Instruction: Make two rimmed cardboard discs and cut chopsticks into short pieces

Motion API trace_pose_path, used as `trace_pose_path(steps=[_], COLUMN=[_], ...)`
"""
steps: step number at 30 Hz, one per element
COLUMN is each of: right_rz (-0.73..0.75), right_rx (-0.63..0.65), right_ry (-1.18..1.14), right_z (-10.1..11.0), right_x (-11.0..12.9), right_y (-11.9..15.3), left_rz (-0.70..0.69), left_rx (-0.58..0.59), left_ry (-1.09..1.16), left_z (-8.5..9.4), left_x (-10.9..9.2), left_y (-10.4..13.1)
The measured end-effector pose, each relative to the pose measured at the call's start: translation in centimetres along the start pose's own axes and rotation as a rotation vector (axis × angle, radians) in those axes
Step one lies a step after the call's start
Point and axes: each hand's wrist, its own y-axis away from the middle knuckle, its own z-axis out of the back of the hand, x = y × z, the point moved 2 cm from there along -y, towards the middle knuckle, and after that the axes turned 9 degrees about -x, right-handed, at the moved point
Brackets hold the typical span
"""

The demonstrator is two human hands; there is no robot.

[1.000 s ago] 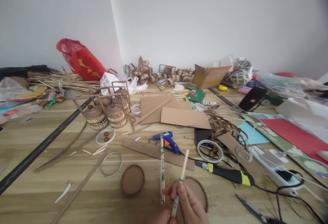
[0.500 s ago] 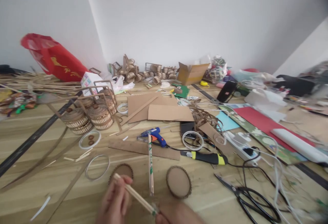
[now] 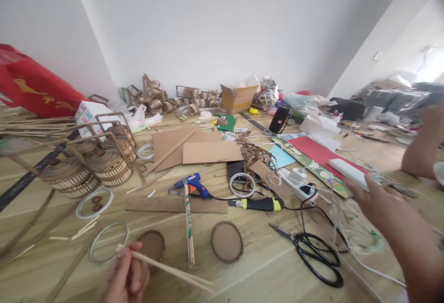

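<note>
My left hand (image 3: 125,273), at the bottom left, is closed around one end of a pair of wooden chopsticks (image 3: 169,270), whose free ends point right and spread slightly. Beneath and behind it lies a round cardboard disc (image 3: 152,247) with a ridged rim, partly covered. A second such disc (image 3: 226,242) lies to the right. Between them rests a wrapped packet of chopsticks (image 3: 188,229). My right hand (image 3: 371,203) is stretched out on the right with fingers apart, somewhat blurred, over the white cables near a white roll (image 3: 348,173). Nothing shows in it.
A blue glue gun (image 3: 192,185), a yellow-black utility knife (image 3: 262,204) and black scissors (image 3: 312,252) lie in front. Small lidded baskets (image 3: 109,166) stand left, beside white rings (image 3: 94,204). A power strip (image 3: 300,187) lies right. Another person's arm (image 3: 421,143) shows at the right edge.
My right hand has left the chopsticks and swung far right. The clear wrapper end is off the chopsticks, which stay in my left hand. The view has turned right.
</note>
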Motion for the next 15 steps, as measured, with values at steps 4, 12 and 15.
trace_pose_path(steps=[4,12,15], right_rz=[0.307,0.428,0.347], right_rx=[-0.025,1.388,1.452], right_ry=[-0.352,-0.916,-0.876], right_z=[-0.4,-1.0,-2.1], right_x=[7.3,19.3,18.9], right_y=[7.2,24.3,25.1], left_rz=[-0.037,-0.112,-0.105], left_rx=[0.071,0.128,0.171], left_ry=[-0.122,-0.315,-0.343], left_z=[-0.4,-1.5,-1.7], left_x=[0.6,2.5,2.8], left_y=[1.0,2.4,2.1])
